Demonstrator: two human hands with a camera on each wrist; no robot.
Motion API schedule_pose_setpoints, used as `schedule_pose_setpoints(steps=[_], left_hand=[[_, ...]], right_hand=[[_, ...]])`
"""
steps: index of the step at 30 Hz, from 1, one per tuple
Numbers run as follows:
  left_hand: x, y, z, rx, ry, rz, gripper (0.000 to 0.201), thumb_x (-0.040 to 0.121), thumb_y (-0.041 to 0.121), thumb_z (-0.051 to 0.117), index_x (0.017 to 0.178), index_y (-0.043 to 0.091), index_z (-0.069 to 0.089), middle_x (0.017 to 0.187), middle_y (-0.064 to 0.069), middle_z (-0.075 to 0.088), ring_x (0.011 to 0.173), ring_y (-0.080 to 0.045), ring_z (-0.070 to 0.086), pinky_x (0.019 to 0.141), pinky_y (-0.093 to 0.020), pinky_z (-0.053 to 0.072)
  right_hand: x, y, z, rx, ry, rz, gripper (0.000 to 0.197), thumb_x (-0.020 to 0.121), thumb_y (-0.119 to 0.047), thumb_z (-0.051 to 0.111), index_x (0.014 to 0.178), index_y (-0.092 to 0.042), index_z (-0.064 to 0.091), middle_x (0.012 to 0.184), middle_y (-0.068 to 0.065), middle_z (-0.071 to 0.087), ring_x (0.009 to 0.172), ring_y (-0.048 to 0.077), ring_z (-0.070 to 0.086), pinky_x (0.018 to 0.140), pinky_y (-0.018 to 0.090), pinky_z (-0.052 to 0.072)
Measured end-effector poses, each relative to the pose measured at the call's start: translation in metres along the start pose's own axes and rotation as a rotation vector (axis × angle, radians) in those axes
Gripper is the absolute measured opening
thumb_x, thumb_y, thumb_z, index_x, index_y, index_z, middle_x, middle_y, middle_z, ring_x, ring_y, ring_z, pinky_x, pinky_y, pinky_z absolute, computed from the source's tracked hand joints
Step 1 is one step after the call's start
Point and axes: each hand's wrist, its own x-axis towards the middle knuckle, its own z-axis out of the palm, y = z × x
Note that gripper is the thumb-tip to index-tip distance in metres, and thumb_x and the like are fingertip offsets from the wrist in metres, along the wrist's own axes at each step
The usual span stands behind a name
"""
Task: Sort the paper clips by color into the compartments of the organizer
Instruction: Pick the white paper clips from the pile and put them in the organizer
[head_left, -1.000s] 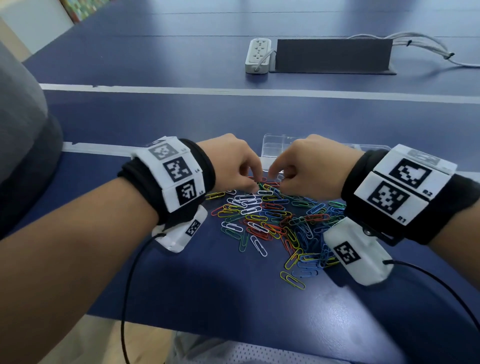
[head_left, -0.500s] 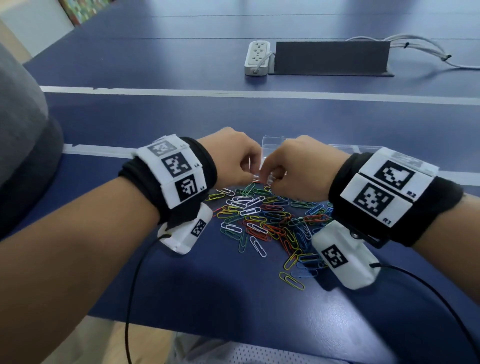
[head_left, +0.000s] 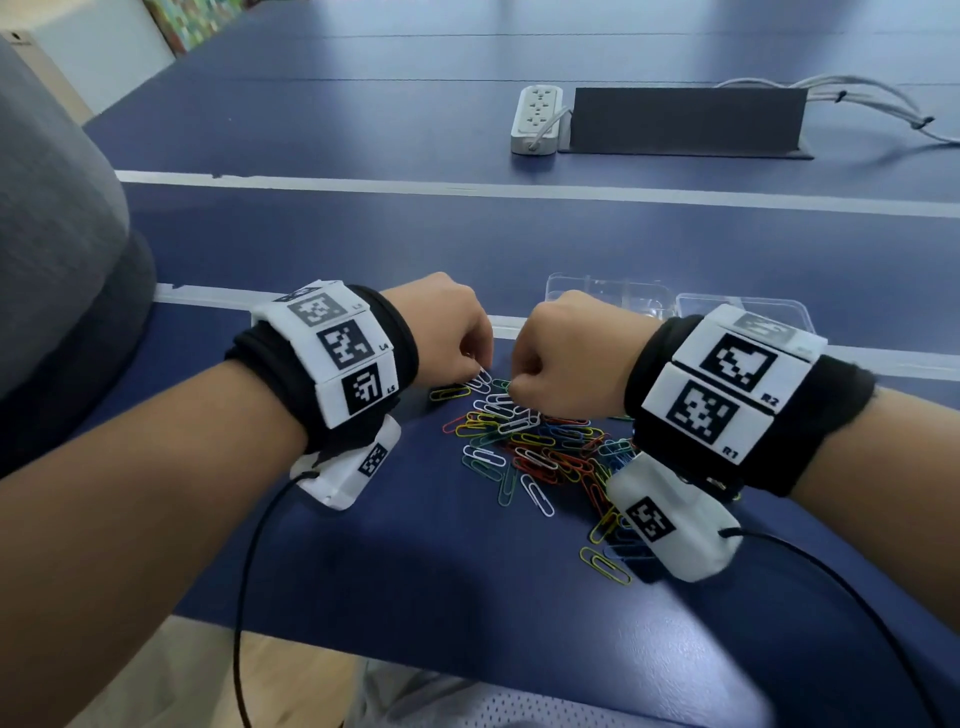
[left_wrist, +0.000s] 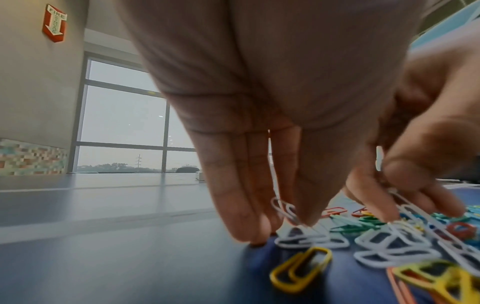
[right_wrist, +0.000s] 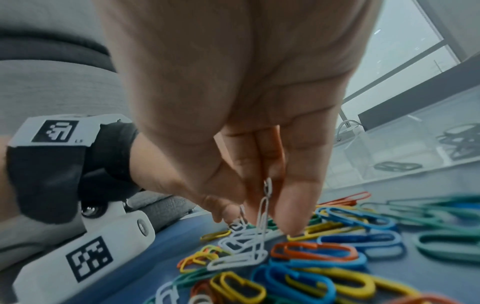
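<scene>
- I'm seeing two hands, the left hand and the right hand.
- I'm counting one clear organizer.
- I'm viewing one power strip.
- I'm finding the paper clips too tangled to count.

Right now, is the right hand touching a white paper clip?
Touching: the right wrist view shows the right hand pinching a white paper clip between its fingertips.

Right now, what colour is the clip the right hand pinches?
White clip, clearest in the right wrist view.
</scene>
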Motion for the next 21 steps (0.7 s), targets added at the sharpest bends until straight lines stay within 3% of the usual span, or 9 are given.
schedule_pose_setpoints(steps=[4,6,8,11,15,18,21], left_hand=[[-0.0007,-0.0005,-0.0002,0.014,-0.029,0.011,0.018,0.078,0.030,0.067,0.093,0.022,0.073,0.071,0.007,0.060,0.073,-0.011,0.054,0.078,-0.025,0.051],[0.0016,-0.0002,0.0004,0.030,-0.047,0.017,0.017,0.077,0.028,0.070,0.092,0.020,0.074,0.071,0.005,0.060,0.073,-0.013,0.055,0.078,-0.027,0.051],[0.0038,0.0005,0.0009,0.051,-0.057,0.025,0.012,0.078,0.025,0.070,0.087,0.019,0.074,0.073,0.002,0.065,0.075,-0.014,0.057,0.078,-0.029,0.052],[0.0049,0.0005,0.0023,0.085,-0.065,0.036,0.012,0.081,0.026,0.066,0.085,0.018,0.073,0.071,0.005,0.061,0.073,-0.012,0.052,0.079,-0.029,0.052],[0.0033,-0.0025,0.0039,0.075,-0.069,0.028,0.011,0.082,0.028,0.062,0.081,0.019,0.069,0.063,0.011,0.054,0.072,-0.012,0.051,0.078,-0.028,0.050],[0.0021,-0.0021,0.0043,0.056,-0.063,0.018,0.013,0.082,0.026,0.062,0.069,0.023,0.059,0.055,0.014,0.048,0.068,-0.012,0.051,0.071,-0.023,0.045],[0.0025,-0.0004,0.0046,0.044,-0.058,0.006,0.023,0.078,0.024,0.063,0.059,0.023,0.051,0.054,0.012,0.049,0.057,-0.007,0.048,0.066,-0.023,0.042]], right_hand=[[0.0025,-0.0013,0.0013,-0.099,-0.036,-0.029,0.015,0.079,-0.026,0.061,0.071,-0.013,0.064,0.059,0.003,0.045,0.070,0.028,0.049,0.059,0.025,0.042],[0.0044,-0.0022,0.0020,-0.138,-0.050,-0.036,0.019,0.079,-0.029,0.066,0.086,-0.012,0.070,0.062,0.002,0.042,0.076,0.026,0.047,0.050,0.021,0.034],[0.0069,-0.0011,0.0031,-0.154,-0.050,-0.046,0.025,0.080,-0.030,0.067,0.095,-0.011,0.071,0.069,0.004,0.048,0.078,0.025,0.047,0.050,0.021,0.033],[0.0095,0.0030,0.0056,-0.133,-0.037,-0.055,0.022,0.083,-0.027,0.063,0.095,-0.009,0.070,0.083,0.011,0.061,0.079,0.027,0.052,0.064,0.028,0.041],[0.0050,0.0045,0.0054,-0.108,-0.054,-0.046,0.028,0.085,-0.032,0.062,0.095,-0.007,0.069,0.086,0.012,0.060,0.079,0.030,0.053,0.064,0.026,0.039],[0.0014,0.0012,0.0038,-0.156,-0.086,-0.040,0.031,0.080,-0.036,0.068,0.099,-0.011,0.069,0.068,0.002,0.045,0.072,0.027,0.048,0.052,0.022,0.036],[0.0017,-0.0012,0.0037,-0.173,-0.075,-0.048,0.026,0.080,-0.032,0.069,0.095,-0.010,0.069,0.060,-0.003,0.035,0.071,0.025,0.047,0.056,0.027,0.040]])
